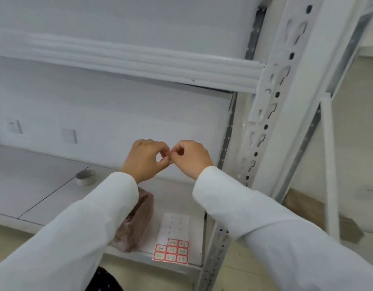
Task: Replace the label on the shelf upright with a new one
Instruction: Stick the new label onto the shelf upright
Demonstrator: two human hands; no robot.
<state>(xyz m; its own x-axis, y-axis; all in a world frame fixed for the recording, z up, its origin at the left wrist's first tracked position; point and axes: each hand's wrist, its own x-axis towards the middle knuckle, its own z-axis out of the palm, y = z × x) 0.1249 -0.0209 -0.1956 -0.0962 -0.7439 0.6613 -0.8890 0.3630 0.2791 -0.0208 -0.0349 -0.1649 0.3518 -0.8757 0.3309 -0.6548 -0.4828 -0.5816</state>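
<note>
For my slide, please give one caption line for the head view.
Both hands pinch a small label above the label sheet on the shelf.

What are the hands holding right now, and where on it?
A small red-edged label, pinched at its edges between the fingers of the left hand and right hand.

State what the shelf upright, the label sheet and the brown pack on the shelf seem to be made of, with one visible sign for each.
Upright: probably steel, painted white; punched keyhole slots and thin folded edges.
Label sheet: paper, apparently matte; lies flat, with red-bordered stickers printed at the near end.
Brown pack: contents unclear, wrapped in what looks like clear plastic film; creases with a slight sheen.
</note>
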